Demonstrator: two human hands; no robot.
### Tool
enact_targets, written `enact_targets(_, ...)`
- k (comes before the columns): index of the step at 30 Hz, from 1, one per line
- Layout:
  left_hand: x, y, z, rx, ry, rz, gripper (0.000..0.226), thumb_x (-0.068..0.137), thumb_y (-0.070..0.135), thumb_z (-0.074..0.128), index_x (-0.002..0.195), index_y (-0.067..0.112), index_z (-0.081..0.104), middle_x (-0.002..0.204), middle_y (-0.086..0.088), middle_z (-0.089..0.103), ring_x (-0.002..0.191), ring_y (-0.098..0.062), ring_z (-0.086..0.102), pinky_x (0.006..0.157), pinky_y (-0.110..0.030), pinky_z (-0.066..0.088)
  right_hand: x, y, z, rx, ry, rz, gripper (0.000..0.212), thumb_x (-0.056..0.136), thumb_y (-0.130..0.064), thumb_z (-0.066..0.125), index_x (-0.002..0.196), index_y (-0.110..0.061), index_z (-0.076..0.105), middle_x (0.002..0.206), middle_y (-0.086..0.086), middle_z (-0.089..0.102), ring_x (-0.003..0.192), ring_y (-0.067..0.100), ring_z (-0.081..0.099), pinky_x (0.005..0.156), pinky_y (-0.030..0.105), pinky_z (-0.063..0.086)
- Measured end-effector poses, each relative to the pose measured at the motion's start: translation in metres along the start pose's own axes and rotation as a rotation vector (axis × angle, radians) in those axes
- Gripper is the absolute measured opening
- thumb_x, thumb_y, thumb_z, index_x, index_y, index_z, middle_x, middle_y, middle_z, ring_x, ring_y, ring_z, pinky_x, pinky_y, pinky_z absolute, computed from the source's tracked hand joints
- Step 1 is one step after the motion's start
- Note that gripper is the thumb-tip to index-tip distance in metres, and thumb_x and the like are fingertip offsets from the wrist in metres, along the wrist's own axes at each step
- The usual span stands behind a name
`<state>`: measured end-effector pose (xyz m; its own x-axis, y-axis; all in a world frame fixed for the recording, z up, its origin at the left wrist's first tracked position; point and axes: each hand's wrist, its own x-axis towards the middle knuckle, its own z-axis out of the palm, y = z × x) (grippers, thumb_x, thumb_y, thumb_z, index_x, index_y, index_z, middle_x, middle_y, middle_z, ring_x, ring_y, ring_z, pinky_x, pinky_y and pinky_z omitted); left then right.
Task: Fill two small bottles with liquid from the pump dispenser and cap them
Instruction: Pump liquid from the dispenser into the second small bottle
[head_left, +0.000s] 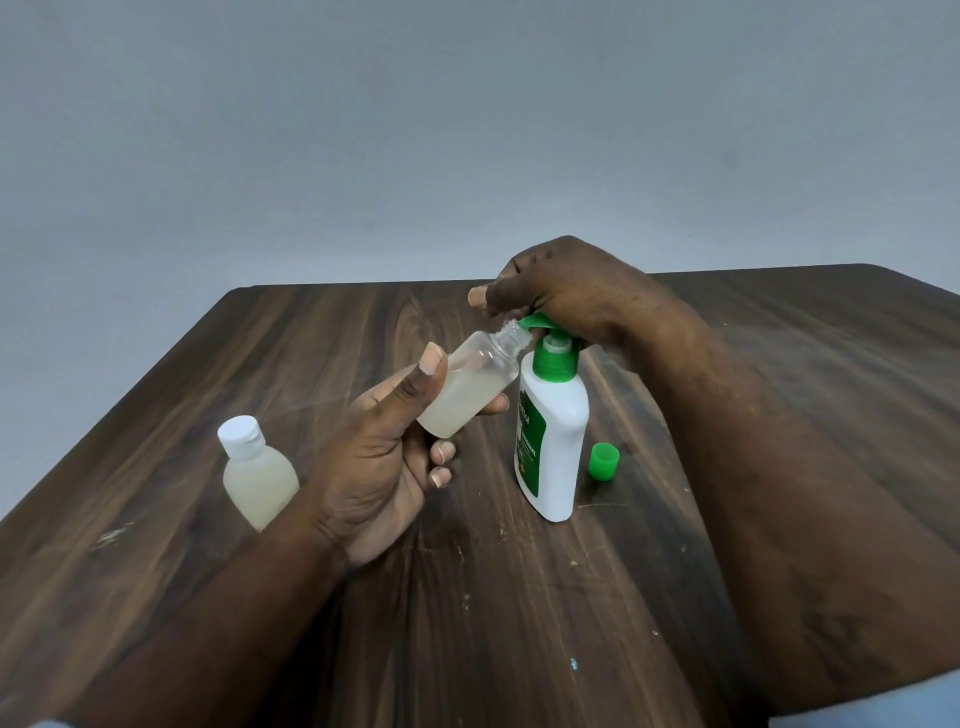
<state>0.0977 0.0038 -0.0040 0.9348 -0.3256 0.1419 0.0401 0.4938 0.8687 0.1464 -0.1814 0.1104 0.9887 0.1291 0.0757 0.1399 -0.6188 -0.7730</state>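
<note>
My left hand (384, 462) holds a small clear bottle (472, 384), uncapped and tilted, its open neck right at the green nozzle of the pump dispenser (553, 436). The bottle is more than half full of cloudy liquid. My right hand (566, 291) rests palm-down on the green pump head. The dispenser is a white bottle with a green label, standing upright. A loose green cap (603, 460) lies on the table just right of the dispenser. A second small bottle (257, 475), filled and closed with a white cap, stands at the left.
Everything sits on a dark wooden table (779, 364) with rounded far corners, in front of a plain grey wall. The capped bottle is partly hidden behind my left wrist.
</note>
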Motion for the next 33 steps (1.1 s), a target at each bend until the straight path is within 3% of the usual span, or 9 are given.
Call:
enact_targets(3, -0.0004, 0.0006, 0.0013, -0.013, 0.011, 0.003, 0.071, 0.069, 0.060, 0.084, 0.121, 0.013, 0.074, 0.108, -0.022, 0.074, 0.053, -0.006, 0.046, 0.043, -0.018, 0.043, -0.0001, -0.0006, -0.0004, -0.023, 0.004, -0.010, 0.040, 0.091, -0.030, 0.077, 0.104, 0.007, 0.070, 0.084, 0.008, 0.063, 0.073, 0.020, 0.055, 0.070, 0.035, 0.048)
enact_targets(6, -0.0004, 0.0009, 0.0011, 0.000, 0.010, 0.005, 0.059, 0.075, 0.059, 0.077, 0.117, 0.017, 0.077, 0.107, -0.020, 0.074, 0.053, -0.006, 0.044, 0.043, -0.018, 0.042, 0.0001, -0.0015, 0.0020, -0.075, -0.016, -0.018, 0.038, 0.092, -0.032, 0.075, 0.104, 0.003, 0.072, 0.091, 0.008, 0.067, 0.075, 0.020, 0.057, 0.068, 0.033, 0.049)
enact_targets(9, -0.0005, 0.0015, -0.0010, 0.013, 0.011, -0.001, 0.066, 0.077, 0.060, 0.078, 0.124, 0.014, 0.073, 0.108, -0.022, 0.073, 0.055, -0.007, 0.043, 0.043, -0.019, 0.042, 0.0018, -0.0027, 0.0066, -0.145, -0.021, -0.040, 0.034, 0.094, -0.031, 0.074, 0.102, 0.002, 0.074, 0.107, 0.014, 0.075, 0.082, 0.021, 0.062, 0.079, 0.042, 0.057)
enact_targets(11, 0.0002, 0.0005, -0.0019, 0.010, 0.024, 0.001, 0.068, 0.076, 0.059, 0.079, 0.125, 0.012, 0.072, 0.109, -0.023, 0.073, 0.054, -0.006, 0.043, 0.042, -0.018, 0.042, 0.0026, -0.0020, 0.0080, -0.135, -0.013, -0.039, 0.036, 0.092, -0.032, 0.075, 0.102, 0.003, 0.073, 0.110, 0.017, 0.074, 0.081, 0.021, 0.062, 0.077, 0.040, 0.055)
enact_targets(17, -0.0006, 0.0008, 0.0035, 0.005, 0.041, -0.019, 0.059, 0.084, 0.053, 0.066, 0.125, 0.011, 0.072, 0.105, -0.021, 0.075, 0.052, -0.006, 0.042, 0.040, -0.017, 0.041, -0.0007, -0.0039, 0.0036, -0.094, -0.011, -0.014, 0.030, 0.091, -0.028, 0.072, 0.103, 0.000, 0.074, 0.099, 0.015, 0.070, 0.075, 0.019, 0.058, 0.069, 0.033, 0.048)
enact_targets(20, -0.0006, 0.0015, 0.0043, 0.017, 0.031, -0.008, 0.056, 0.077, 0.056, 0.071, 0.115, 0.016, 0.078, 0.105, -0.020, 0.075, 0.051, -0.005, 0.043, 0.040, -0.017, 0.040, -0.0003, -0.0045, 0.0024, -0.080, -0.006, -0.007, 0.029, 0.090, -0.027, 0.072, 0.103, 0.000, 0.074, 0.096, 0.013, 0.068, 0.073, 0.020, 0.057, 0.068, 0.033, 0.047)
enact_targets(24, 0.0006, 0.0001, 0.0003, 0.004, 0.003, -0.004, 0.071, 0.069, 0.062, 0.083, 0.120, 0.015, 0.076, 0.109, -0.021, 0.074, 0.052, -0.005, 0.045, 0.042, -0.017, 0.042, -0.0005, -0.0026, 0.0014, -0.091, -0.018, 0.008, 0.033, 0.091, -0.029, 0.074, 0.104, 0.002, 0.073, 0.088, 0.008, 0.066, 0.072, 0.020, 0.056, 0.066, 0.032, 0.047)
enact_targets(28, 0.0011, 0.0010, 0.0003, 0.015, -0.007, 0.001, 0.070, 0.069, 0.064, 0.084, 0.120, 0.016, 0.076, 0.109, -0.020, 0.074, 0.054, -0.006, 0.044, 0.043, -0.018, 0.042, -0.0012, -0.0003, 0.0007, -0.068, -0.038, 0.016, 0.033, 0.091, -0.032, 0.076, 0.100, 0.000, 0.075, 0.078, 0.001, 0.065, 0.071, 0.018, 0.057, 0.068, 0.033, 0.049)
enact_targets(33, 0.0016, -0.0005, -0.0017, 0.009, 0.010, 0.000, 0.079, 0.068, 0.064, 0.085, 0.127, 0.013, 0.072, 0.111, -0.022, 0.074, 0.054, -0.006, 0.045, 0.043, -0.018, 0.043, 0.0003, -0.0001, 0.0016, -0.117, -0.027, -0.005, 0.033, 0.092, -0.029, 0.072, 0.104, 0.002, 0.074, 0.096, 0.014, 0.069, 0.079, 0.023, 0.058, 0.073, 0.037, 0.050)
